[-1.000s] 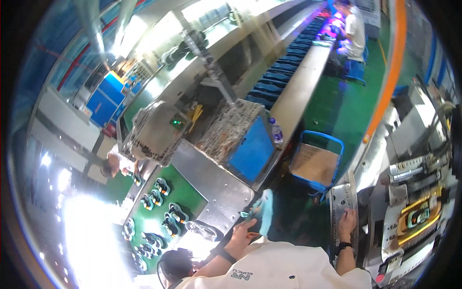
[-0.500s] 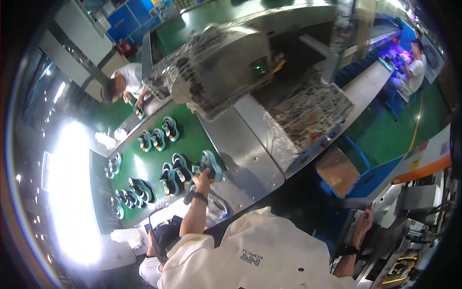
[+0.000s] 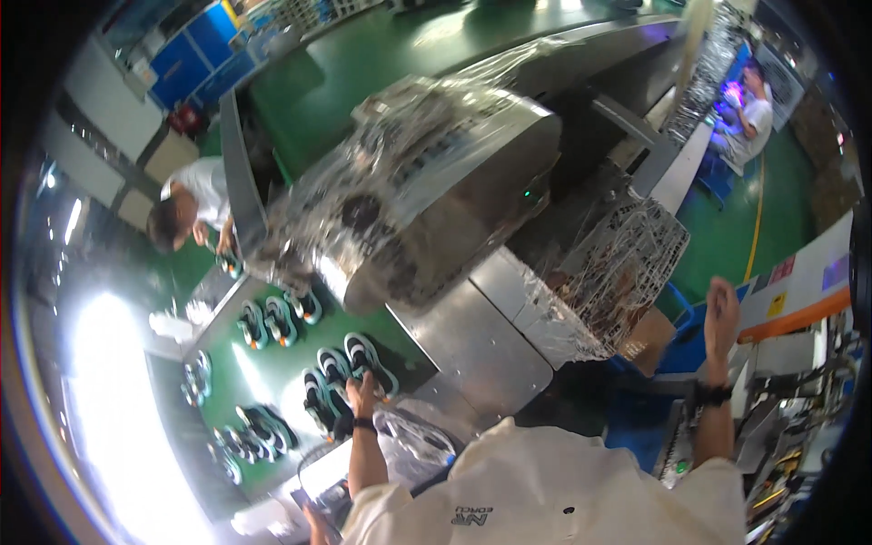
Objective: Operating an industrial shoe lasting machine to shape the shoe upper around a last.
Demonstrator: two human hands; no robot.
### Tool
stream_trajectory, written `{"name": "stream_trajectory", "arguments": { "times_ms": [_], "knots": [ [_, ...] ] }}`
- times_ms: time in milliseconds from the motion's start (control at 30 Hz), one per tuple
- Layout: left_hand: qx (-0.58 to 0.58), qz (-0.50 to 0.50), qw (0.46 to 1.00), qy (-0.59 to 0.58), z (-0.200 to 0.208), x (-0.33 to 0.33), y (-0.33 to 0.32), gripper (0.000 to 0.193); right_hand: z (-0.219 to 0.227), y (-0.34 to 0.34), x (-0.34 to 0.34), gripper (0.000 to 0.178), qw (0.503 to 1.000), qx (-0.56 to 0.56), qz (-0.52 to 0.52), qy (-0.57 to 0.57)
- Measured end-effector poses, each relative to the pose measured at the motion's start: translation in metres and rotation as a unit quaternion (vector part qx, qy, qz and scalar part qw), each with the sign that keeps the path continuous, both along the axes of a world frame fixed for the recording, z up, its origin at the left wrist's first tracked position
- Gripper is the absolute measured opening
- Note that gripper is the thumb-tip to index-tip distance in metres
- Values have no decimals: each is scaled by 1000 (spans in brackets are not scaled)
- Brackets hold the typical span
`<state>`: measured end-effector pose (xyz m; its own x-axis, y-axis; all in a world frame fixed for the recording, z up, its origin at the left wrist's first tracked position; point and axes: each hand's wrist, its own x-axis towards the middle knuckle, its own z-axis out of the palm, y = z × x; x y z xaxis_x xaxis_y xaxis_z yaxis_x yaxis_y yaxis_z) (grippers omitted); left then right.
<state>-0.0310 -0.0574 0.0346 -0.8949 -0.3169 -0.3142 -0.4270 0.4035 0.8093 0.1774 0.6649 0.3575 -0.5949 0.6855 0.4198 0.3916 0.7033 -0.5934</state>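
Observation:
My left hand (image 3: pixel 361 392) is at the near end of a sneaker (image 3: pixel 368 357), its fingers closed on it. The sneaker is dark and white with a teal sole and an orange patch, and it stands at the right of a short row. Two similar sneakers stand close on its left, the nearer one (image 3: pixel 332 367) almost touching it. My right hand (image 3: pixel 723 313) is lifted at the right, fingers pointing up and slightly bent, with nothing visible in it. Both wrists wear black bands.
More sneakers (image 3: pixel 263 429) stand on the green belt (image 3: pixel 300 350). A film-wrapped machine (image 3: pixel 427 200) sits beyond, beside a metal plate (image 3: pixel 490 341). A co-worker (image 3: pixel 195 204) handles a shoe at left; another sits far right. Another person's hand (image 3: pixel 320 525) shows at lower left. Orange-edged machinery (image 3: pixel 799 318) is at right.
The sneaker at my left hand now stands closer to the row. My right hand has risen off the dark-and-white machine part at the right. The whole view has shifted.

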Motion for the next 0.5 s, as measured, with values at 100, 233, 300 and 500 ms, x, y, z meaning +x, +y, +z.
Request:
{"name": "stream_trajectory", "arguments": {
  "times_ms": [100, 233, 300, 500],
  "knots": [
    [217, 124, 958, 141, 31, -14, -109, 28, 19, 20, -86, 23, 995, 6, 61, 79],
    [101, 107, 938, 313, 258, -101, -36, 32, 8, 41, -128, 23, 992, 60, 75, 85],
    [81, 69, 904, 415, 380, -121, -2, 48, 10, 20, -152, 24, 997, -15, 54, -49],
    [-120, -191, 858, 461, 618, -135, 202, 65, 9, 17, -153, 23, 997, -16, 69, -1]
  ]
}}
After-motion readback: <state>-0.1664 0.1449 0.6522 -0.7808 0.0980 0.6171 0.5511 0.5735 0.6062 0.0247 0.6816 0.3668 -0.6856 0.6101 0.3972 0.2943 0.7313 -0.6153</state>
